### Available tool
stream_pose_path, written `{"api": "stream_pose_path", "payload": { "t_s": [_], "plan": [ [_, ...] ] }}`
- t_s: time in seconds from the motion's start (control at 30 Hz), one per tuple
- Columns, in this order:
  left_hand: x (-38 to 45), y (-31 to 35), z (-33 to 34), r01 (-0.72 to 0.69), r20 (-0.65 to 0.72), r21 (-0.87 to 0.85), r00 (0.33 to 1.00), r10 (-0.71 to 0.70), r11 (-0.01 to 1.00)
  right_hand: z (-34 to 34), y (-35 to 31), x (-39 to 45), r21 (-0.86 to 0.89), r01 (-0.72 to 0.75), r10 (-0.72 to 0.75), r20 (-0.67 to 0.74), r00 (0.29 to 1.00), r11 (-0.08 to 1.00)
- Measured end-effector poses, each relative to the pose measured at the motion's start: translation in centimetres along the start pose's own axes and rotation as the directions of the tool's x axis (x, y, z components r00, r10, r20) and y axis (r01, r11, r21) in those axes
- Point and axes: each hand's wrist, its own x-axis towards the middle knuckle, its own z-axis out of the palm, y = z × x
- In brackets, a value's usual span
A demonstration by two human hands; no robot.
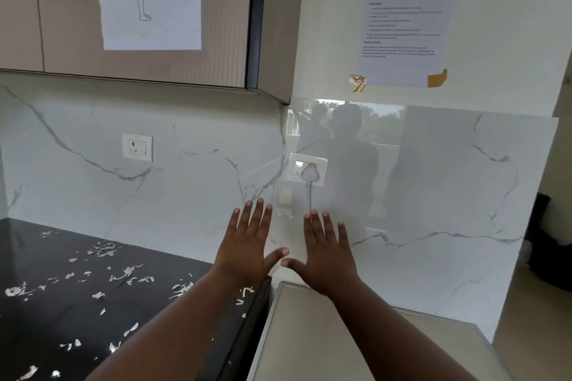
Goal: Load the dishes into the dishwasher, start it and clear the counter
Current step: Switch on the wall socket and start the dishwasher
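Observation:
My left hand (247,244) and my right hand (325,254) are both raised in front of me, backs toward the camera, fingers straight and spread, thumbs nearly touching. Neither holds anything. Below the left arm lies a black counter (46,334) strewn with several white scraps (127,274). Under the right arm is the flat grey top of an appliance (309,343), set beside the counter's edge. No dishes are in view.
A marble backsplash (185,195) runs behind the counter. It carries one socket plate (137,147) on the left and a switch plate with a white plug and cord (308,170) just above my hands. Wall cupboards (123,65) hang overhead. A taped paper sheet (405,18) is on the wall.

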Motion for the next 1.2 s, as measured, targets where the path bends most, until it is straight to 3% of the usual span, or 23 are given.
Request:
{"api": "stream_pose_path", "payload": {
  "t_s": [0.2,0.4,0.6,0.77,0.9,1.2],
  "plan": [
    [4.6,-2.5,-1.0,-0.032,-0.061,0.005,0.998,0.032,0.999,-0.2,0.2,4.7,0.046,-0.001,0.002,-0.027,1.000,0.999],
    [10.0,-6.1,0.7,-0.056,-0.114,-0.019,0.992,0.054,0.998,1.4,-2.0,11.9,0.062,-0.128,0.121,0.109,0.987,0.990],
    [14.1,-9.8,3.9,-0.139,-0.219,-0.004,0.966,0.135,0.990,2.2,-3.6,18.0,0.091,-0.246,0.236,0.107,0.966,0.965],
    [15.6,-11.5,6.6,-0.168,-0.211,-0.047,0.965,0.155,0.985,2.5,-2.9,21.2,0.122,-0.338,0.326,0.111,0.939,0.933],
    [16.2,-12.0,8.7,-0.174,-0.201,-0.072,0.967,0.157,0.982,3.4,-2.4,22.0,0.097,-0.399,0.364,0.259,0.894,0.912],
    [15.4,-11.9,9.1,-0.152,-0.167,-0.114,0.977,0.131,0.982,2.7,-2.5,21.7,0.021,-0.393,0.366,0.320,0.874,0.919]
  ]
}}
